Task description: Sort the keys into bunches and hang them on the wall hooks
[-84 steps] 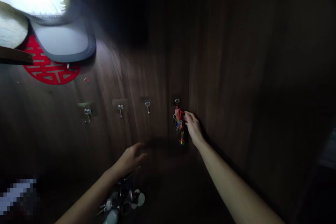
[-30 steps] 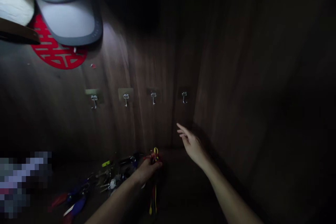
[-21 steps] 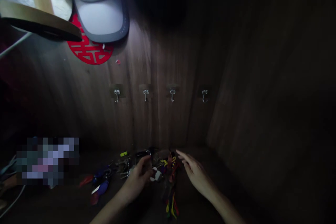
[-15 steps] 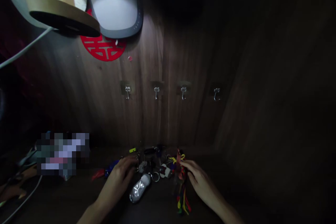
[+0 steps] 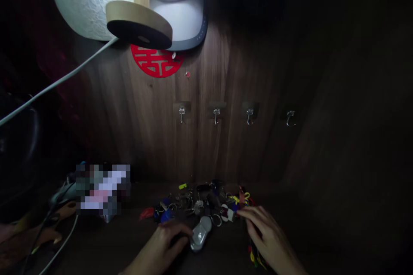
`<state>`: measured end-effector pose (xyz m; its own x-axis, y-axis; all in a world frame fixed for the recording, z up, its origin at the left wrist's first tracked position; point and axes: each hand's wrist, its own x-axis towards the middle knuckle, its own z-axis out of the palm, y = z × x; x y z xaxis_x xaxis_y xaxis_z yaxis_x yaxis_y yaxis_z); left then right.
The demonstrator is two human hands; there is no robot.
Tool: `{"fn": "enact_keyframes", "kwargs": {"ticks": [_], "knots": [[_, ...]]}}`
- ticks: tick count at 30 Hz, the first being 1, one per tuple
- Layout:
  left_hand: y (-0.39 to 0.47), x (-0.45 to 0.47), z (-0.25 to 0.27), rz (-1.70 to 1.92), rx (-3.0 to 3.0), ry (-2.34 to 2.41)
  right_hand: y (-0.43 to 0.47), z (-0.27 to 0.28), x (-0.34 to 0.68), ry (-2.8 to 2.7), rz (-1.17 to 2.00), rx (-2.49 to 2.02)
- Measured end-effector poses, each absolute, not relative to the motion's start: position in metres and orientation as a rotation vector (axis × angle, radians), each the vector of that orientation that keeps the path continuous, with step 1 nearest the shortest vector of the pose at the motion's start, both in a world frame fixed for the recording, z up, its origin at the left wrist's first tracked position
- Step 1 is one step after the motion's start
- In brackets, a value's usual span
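Observation:
A pile of keys, rings and charms lies on the dark surface against the wall. In it are a grey shiny fob (image 5: pixel 200 234), a split ring (image 5: pixel 216 220), blue tags (image 5: pixel 167 215) and a red piece (image 5: pixel 146 213). My left hand (image 5: pixel 167 240) is at the fob's left edge, fingers bent and a little apart; whether it presses on the fob is unclear. My right hand (image 5: pixel 263 227) reaches over the pile's right end with fingers stretched out. It lies beside a yellow bow (image 5: pixel 243 198) and partly covers a multicoloured corded tassel (image 5: pixel 254 259).
Several metal hooks (image 5: pixel 217 116) are stuck in a row on the wood-grain wall (image 5: pixel 206 150). Above hang caps (image 5: pixel 185 21), a round lamp-like base (image 5: pixel 138 25) with a white cable (image 5: pixel 64 78), and a red cutout (image 5: pixel 158 63). A blurred-out item (image 5: pixel 103 193) lies at left.
The view has swung left, so everything sits further right. My left hand has drawn back from the keys to the grey fob, uncovering the blue tags. My right hand is lower over the tassel.

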<state>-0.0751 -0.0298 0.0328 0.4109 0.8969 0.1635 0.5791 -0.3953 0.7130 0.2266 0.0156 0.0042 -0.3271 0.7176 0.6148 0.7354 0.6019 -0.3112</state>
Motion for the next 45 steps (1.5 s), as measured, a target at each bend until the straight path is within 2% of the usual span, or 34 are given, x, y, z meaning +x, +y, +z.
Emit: {"fn": "enact_keyframes", "kwargs": {"ticks": [5,12,23,36,42,45], "knots": [[-0.028,-0.086,0.070,0.913,1.877,1.248,0.003,0.042,0.168,-2.011,0.158,-1.020],[-0.015,-0.121,0.095,1.345,1.555,1.392,0.014,0.078,0.129,-1.553,0.794,-1.049],[-0.009,-0.159,0.074,1.289,1.489,1.559,0.032,0.062,0.118,-1.465,1.075,-1.144],[-0.007,-0.161,0.072,1.260,1.547,1.540,0.029,0.062,0.097,-1.495,0.989,-1.188],[0.010,-0.151,0.047,1.179,1.510,1.537,0.034,0.028,0.074,-1.886,0.597,-1.225],[0.017,-0.143,0.027,1.182,1.806,1.577,0.033,0.015,0.065,-2.189,0.350,-1.225]]}}
